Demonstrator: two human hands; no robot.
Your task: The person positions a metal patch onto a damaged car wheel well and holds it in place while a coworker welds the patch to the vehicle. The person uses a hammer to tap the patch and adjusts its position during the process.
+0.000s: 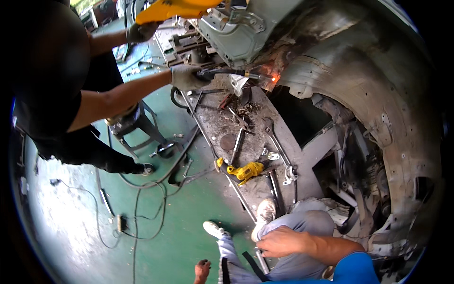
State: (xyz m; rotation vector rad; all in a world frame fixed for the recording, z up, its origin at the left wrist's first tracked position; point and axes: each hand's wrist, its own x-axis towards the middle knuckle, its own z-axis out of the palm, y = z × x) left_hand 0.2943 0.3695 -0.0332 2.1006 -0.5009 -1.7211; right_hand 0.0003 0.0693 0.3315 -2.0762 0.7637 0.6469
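My right hand (281, 240) lies by my bent knee with its fingers curled; whether anything is inside them is hidden. A silver tube (261, 261) shows just below that hand. Low in the view, my left hand (202, 271) is closed, with something small and dark at its fingertips that I cannot make out. Across from me, a co-worker's gloved hand (188, 77) grips a welding torch (236, 73). Its tip meets a glowing orange spot (275, 78) on the car body panel (326, 75). The co-worker's other gloved hand (142, 33) holds up a yellow shield (172, 10).
On the grey metal platform (302, 163) lie a yellow power tool (246, 172), an adjustable wrench (269, 130), a round disc (228, 142) and other tools. A stool (137, 125) stands by the co-worker. Cables (136, 213) loop over the green floor.
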